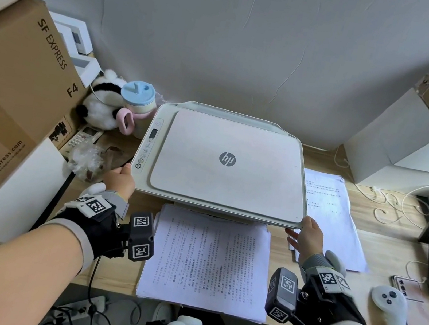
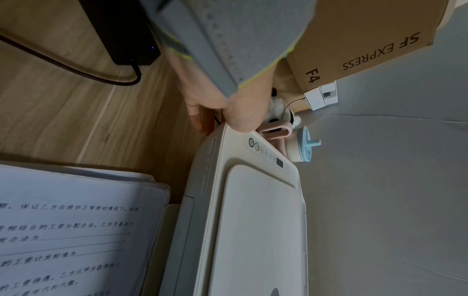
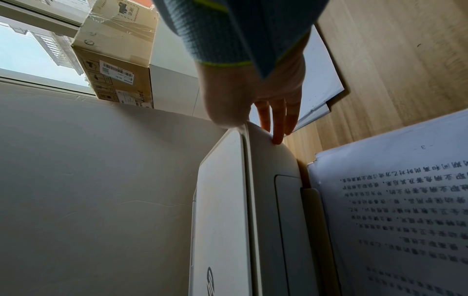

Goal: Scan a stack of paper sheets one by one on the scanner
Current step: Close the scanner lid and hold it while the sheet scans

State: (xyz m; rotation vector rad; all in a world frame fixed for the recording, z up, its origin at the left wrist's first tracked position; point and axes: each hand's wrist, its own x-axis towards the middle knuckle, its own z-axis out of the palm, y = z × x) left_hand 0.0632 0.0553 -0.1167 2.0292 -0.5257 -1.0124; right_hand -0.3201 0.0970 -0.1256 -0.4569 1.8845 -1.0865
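Observation:
A white HP scanner [image 1: 224, 161] stands mid-desk with its lid down. My left hand [image 1: 120, 179] is at its front-left corner by the button strip; in the left wrist view the thumb lies on top of that corner of the scanner [image 2: 260, 220] and the fingers [image 2: 200, 120] run down its side, pinching it. My right hand [image 1: 308, 236] is at the front-right corner: the thumb sits on the lid's edge and the straight fingers [image 3: 277, 128] touch the rounded body of the scanner [image 3: 222, 210]. A stack of printed sheets [image 1: 206, 262] lies in front of the scanner.
A second pile of sheets [image 1: 336, 218] lies right of the scanner. A large SF Express carton [image 1: 6, 101], a panda plush [image 1: 101, 108] and a blue-lidded cup [image 1: 137, 102] crowd the left. White boxes [image 1: 395, 146], cables [image 1: 386, 206], a controller [image 1: 390, 313] and a phone [image 1: 416, 315] sit on the right.

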